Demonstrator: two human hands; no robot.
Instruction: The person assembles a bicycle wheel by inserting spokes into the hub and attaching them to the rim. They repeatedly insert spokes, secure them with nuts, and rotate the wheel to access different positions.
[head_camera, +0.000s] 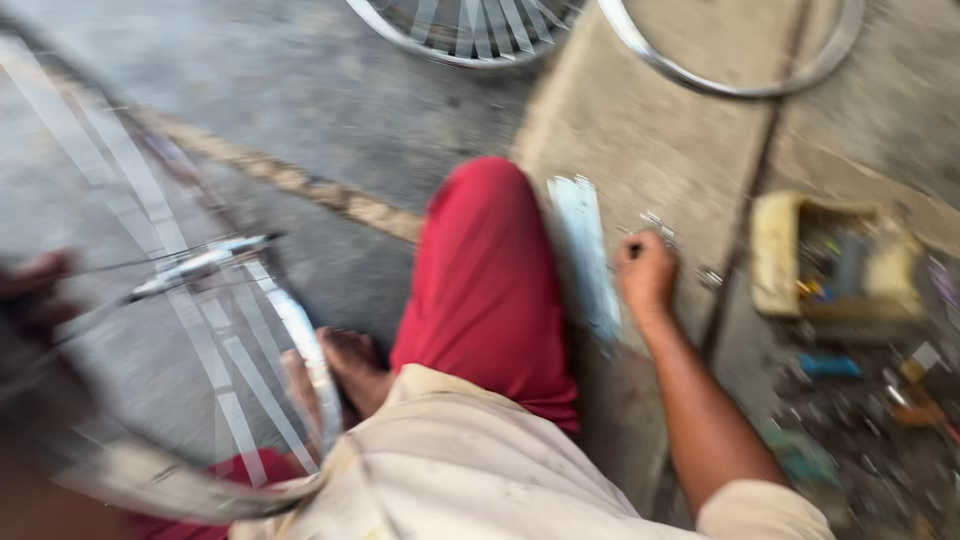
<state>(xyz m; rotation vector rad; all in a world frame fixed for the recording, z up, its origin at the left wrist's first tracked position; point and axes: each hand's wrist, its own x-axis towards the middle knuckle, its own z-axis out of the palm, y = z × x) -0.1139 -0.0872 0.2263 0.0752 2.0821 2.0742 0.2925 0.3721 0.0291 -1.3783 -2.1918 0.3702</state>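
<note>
The view is blurred by motion. A spoked bicycle wheel (300, 340) stands at the left over my lap, its hub and axle (200, 262) near the middle. My left hand (35, 290) is a dark blur at the far left edge, gripping the wheel's rim. My right hand (645, 270) reaches down to the concrete slab beside my red-trousered knee (485, 280), fingers curled over small metal bits (660, 225). Whether it holds one is too blurred to tell. A bundle of silver spokes (585, 255) lies just left of that hand.
A yellow open box (775, 255) of small parts sits to the right of my right hand. Scattered tools and scraps (850, 400) cover the ground at lower right. Two more wheel rims (470, 40) (740, 85) lie at the top. My bare foot (350, 365) rests under the wheel.
</note>
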